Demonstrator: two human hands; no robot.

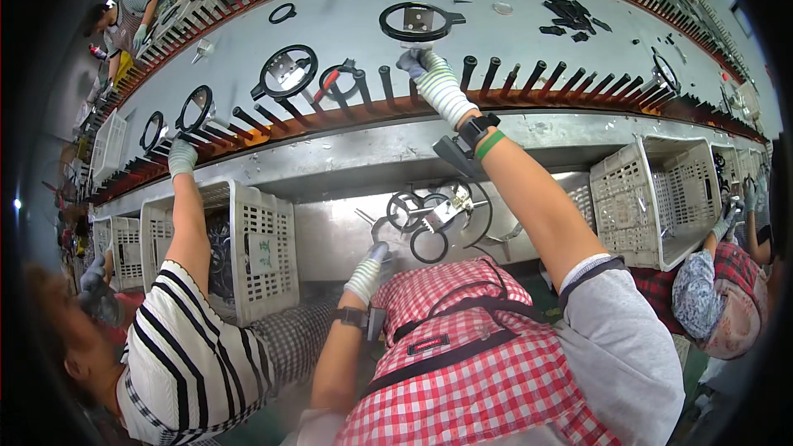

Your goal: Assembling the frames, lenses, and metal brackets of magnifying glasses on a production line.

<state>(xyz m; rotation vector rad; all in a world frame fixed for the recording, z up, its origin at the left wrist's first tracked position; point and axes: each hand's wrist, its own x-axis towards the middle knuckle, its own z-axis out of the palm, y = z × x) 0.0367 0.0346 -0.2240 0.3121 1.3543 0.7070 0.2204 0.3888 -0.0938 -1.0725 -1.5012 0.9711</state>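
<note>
My right hand [433,81], in a striped glove with grey fingertips, reaches over the row of black pegs to the grey conveyor. Its fingers are bent together just below a black ring [415,36] that surrounds a metal bracket plate [419,17]; what they hold, if anything, is hidden. Lower down, my left hand [368,269], gloved the same way, has its fingers together at the lower end of a curved grey strip [380,230]. Beside it on the metal shelf lie black rings [429,245] and a silvery bracket [446,211].
Black pegs [487,74] line the conveyor's near edge. More ringed parts [289,72] and a pile of small black pieces [570,16] lie on it. White crates [266,248] stand left and right. On the left, a co-worker's gloved hand [182,157] reaches to the pegs.
</note>
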